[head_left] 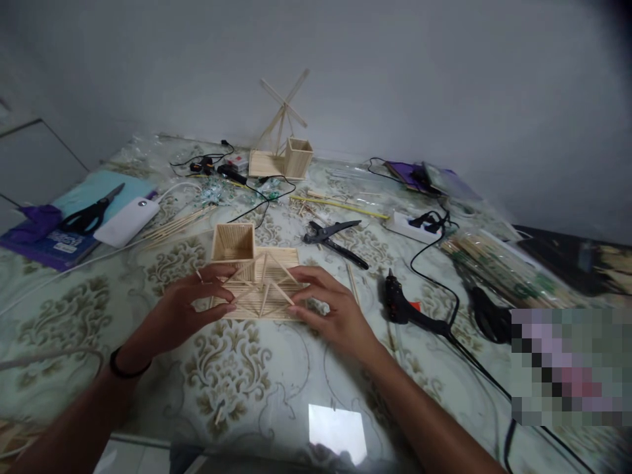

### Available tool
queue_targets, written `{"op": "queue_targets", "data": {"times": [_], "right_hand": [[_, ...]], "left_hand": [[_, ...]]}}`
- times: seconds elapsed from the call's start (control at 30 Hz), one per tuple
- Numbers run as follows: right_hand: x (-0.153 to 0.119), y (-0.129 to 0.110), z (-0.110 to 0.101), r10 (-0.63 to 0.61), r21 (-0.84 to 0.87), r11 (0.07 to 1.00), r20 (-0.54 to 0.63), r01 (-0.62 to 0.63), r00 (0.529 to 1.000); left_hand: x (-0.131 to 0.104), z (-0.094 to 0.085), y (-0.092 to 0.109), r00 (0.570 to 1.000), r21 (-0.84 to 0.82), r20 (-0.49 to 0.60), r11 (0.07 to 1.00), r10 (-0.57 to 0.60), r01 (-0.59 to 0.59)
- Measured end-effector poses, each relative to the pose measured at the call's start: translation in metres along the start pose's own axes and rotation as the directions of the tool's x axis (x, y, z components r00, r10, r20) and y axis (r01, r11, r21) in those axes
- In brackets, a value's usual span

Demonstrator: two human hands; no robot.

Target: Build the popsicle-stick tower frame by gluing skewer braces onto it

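Triangular stick frame (281,293) on a stick base (285,255), upon the bench (301,375). Fingers of left hand (190,299) and right hand (336,309) pinch its legs. Presumably light, stiff, fragile at joints; best held low.

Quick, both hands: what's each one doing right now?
Left hand: fingers curled at the stick frame's left side; firm grip can't be told.
Right hand: fingers at its right side; grip also unclear.
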State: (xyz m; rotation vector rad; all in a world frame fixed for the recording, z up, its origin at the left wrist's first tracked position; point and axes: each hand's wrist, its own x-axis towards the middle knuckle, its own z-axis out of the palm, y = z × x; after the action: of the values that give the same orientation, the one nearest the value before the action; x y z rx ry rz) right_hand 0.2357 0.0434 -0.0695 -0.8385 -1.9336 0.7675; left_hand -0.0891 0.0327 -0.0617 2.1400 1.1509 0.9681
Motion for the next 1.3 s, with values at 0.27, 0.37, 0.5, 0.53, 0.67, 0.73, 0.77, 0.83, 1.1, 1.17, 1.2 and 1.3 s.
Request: {"op": "queue_targets", "data": {"times": [0.27, 0.37, 0.5, 0.53, 0.67, 0.73, 0.77, 0.83, 1.1, 1.17, 1.2, 1.3], "right_hand": [[-0.001, 0.002, 0.001, -0.003, -0.007, 1.0, -0.014, 0.003, 1.0], [-0.001, 0.001, 0.001, -0.013, -0.012, 1.0, -0.025, 0.012, 1.0], [-0.003, 0.002, 0.002, -0.029, -0.041, 0.999, -0.047, 0.027, 0.998], [-0.004, 0.003, 0.003, -0.031, -0.049, 0.998, -0.054, 0.028, 0.998], [-0.01, 0.005, 0.008, -0.03, -0.044, 0.999, -0.091, 0.026, 0.995], [-0.013, 0.005, 0.01, -0.029, -0.026, 0.999, -0.104, 0.026, 0.994], [-0.013, 0.004, 0.01, -0.027, -0.02, 0.999, -0.107, 0.025, 0.994], [-0.014, 0.003, 0.008, -0.024, -0.016, 1.0, -0.101, 0.023, 0.995], [-0.006, 0.024, -0.013, 0.141, -0.101, 0.984, -0.07, -0.148, 0.988], [-0.005, 0.036, -0.011, 0.199, -0.125, 0.973, 0.019, -0.195, 0.98], [-0.005, 0.04, -0.008, 0.214, -0.134, 0.969, 0.048, -0.206, 0.976], [-0.004, 0.05, 0.0, 0.22, -0.157, 0.966, 0.064, -0.208, 0.973]], "left_hand": [[0.001, 0.003, -0.002, 0.999, -0.074, -0.011, 0.996, -0.049, 0.048], [0.001, 0.002, 0.0, 0.999, -0.078, -0.015, 0.996, -0.046, 0.045], [0.002, 0.0, 0.001, 1.0, -0.064, -0.005, 0.998, -0.023, 0.023], [0.002, 0.0, 0.0, 1.0, -0.067, 0.001, 0.998, -0.02, 0.02], [0.0, 0.003, -0.005, 1.0, -0.096, -0.009, 0.995, -0.013, 0.012], [-0.001, 0.002, -0.006, 1.0, -0.093, -0.014, 0.996, 0.002, -0.003], [-0.001, 0.001, -0.006, 1.0, -0.086, -0.014, 0.996, 0.008, -0.009], [-0.001, -0.006, -0.003, 1.0, -0.062, -0.024, 0.998, 0.004, -0.006], [0.006, -0.036, -0.031, 0.965, -0.036, -0.168, 0.98, -0.2, 0.197], [0.011, -0.033, -0.044, 0.952, -0.085, -0.113, 0.957, -0.286, 0.277], [0.014, -0.03, -0.05, 0.948, -0.104, -0.076, 0.948, -0.31, 0.302], [0.026, -0.022, -0.06, 0.94, -0.132, 0.031, 0.931, -0.339, 0.34]]}}
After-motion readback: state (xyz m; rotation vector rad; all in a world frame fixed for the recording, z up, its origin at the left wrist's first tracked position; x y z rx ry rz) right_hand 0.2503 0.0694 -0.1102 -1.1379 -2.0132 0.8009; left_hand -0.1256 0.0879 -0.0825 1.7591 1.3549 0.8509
